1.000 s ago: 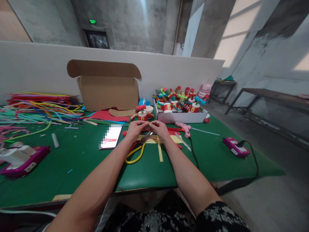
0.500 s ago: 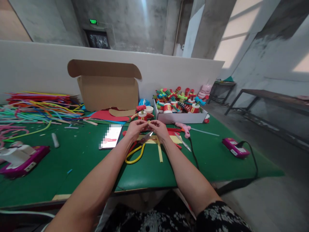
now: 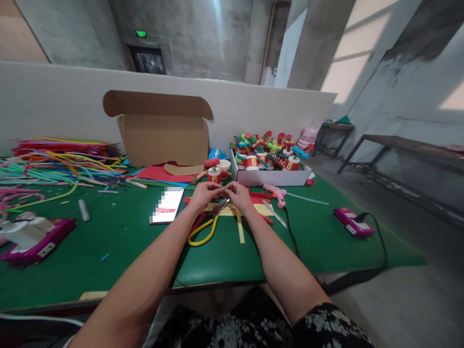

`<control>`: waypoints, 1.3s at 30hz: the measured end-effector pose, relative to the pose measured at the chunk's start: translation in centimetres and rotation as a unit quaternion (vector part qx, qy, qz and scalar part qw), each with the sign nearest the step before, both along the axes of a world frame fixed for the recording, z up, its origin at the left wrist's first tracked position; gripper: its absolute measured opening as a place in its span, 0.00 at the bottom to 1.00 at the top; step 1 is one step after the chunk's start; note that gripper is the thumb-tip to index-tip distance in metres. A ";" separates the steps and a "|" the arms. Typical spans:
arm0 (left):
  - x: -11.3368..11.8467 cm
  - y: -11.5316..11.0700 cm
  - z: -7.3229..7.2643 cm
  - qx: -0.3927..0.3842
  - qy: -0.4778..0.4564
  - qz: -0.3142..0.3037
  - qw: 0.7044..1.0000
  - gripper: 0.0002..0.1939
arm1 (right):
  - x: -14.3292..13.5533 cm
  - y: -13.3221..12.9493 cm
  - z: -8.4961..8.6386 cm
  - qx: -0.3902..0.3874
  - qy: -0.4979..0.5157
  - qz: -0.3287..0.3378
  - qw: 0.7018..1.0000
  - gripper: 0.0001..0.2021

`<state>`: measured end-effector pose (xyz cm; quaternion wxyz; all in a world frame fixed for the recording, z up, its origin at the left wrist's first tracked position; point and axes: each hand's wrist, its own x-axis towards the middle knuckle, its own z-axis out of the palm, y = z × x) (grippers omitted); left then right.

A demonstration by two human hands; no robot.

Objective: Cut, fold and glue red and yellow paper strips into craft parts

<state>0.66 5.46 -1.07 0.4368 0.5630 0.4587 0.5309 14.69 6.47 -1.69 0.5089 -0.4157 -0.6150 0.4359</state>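
My left hand and my right hand meet over the middle of the table. Their fingertips pinch a small yellow piece, mostly covered by the fingers. Below them lie scissors with yellow handles, the blades pointing up under the hands. A yellow paper strip hangs down toward the table's front, beside my right wrist. Just beyond my left hand stands a small red and white figure with striped, coiled arms.
On the right are a pink glue gun, a craft-knife-like tool and a purple power strip. A white box holds several finished figures. Left are a phone, pipe cleaners and another power strip. Cardboard stands behind.
My fingers have shifted slightly around the small yellow piece, the right hand's fingers curling in more. The things on the table stay where they were.
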 end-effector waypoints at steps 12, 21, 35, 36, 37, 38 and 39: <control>0.2 -0.1 0.1 -0.025 -0.053 -0.007 0.998 0.19 | -0.2 0.4 -0.6 -0.025 0.071 -0.001 0.997 0.08; 0.7 -0.2 0.2 -0.061 -0.107 0.008 0.992 0.18 | -0.6 0.0 -0.6 -0.080 0.160 0.027 0.984 0.12; 1.2 -0.6 0.7 -0.066 -0.121 0.033 0.990 0.17 | -0.9 0.0 -0.8 -0.131 0.206 0.008 0.970 0.16; 1.1 -0.6 0.7 -0.056 -0.095 0.038 0.993 0.16 | -0.9 0.1 -0.9 -0.124 0.199 0.002 0.972 0.16; 1.1 -0.7 0.8 -0.044 -0.069 0.042 0.996 0.15 | -0.8 0.2 -1.0 -0.116 0.189 -0.001 0.975 0.15; 1.2 -0.8 0.8 -0.032 -0.044 0.047 0.997 0.13 | -0.8 0.3 -1.1 -0.108 0.177 -0.004 0.978 0.14; 1.2 -0.8 0.8 -0.020 -0.018 0.052 0.998 0.12 | -0.7 0.4 -1.2 -0.099 0.163 -0.007 0.982 0.13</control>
